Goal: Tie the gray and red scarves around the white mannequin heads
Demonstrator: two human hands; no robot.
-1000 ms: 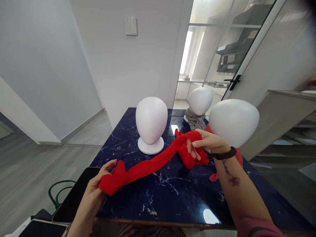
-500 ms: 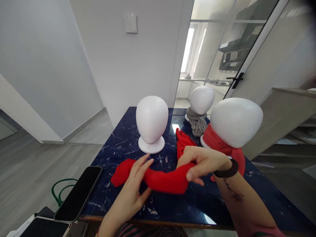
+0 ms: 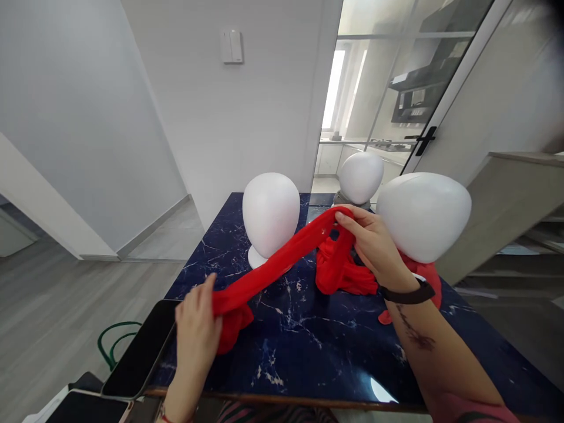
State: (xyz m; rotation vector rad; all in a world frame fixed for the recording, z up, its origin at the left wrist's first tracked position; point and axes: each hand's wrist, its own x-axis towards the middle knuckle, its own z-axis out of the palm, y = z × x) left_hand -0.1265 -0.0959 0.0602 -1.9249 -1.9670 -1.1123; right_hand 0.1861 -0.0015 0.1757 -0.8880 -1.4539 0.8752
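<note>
A bright red scarf [image 3: 273,263] is stretched slantwise between my two hands, rising from left to right. My right hand [image 3: 368,235] pinches it between thumb and fingers, and a bunched length hangs below onto the table. Low on the left, my left hand [image 3: 198,320] is closed round the other end, where a crumpled bundle dangles; some fingers are hidden. Behind the scarf stands a bare white mannequin head [image 3: 271,211], its round base partly covered by the cloth.
A second white head [image 3: 423,217] with a coral-red scarf [image 3: 425,279] stands on the right; a third head [image 3: 361,177] with a grey scarf is farther back. The dark blue marbled table [image 3: 304,346] has a black phone-like device [image 3: 141,349] at its left edge. A glass door [image 3: 379,88] is behind.
My right hand has risen and moved slightly right, lifting the scarf. My left hand has shifted left and closed on the scarf, which is now pulled taut between the hands.
</note>
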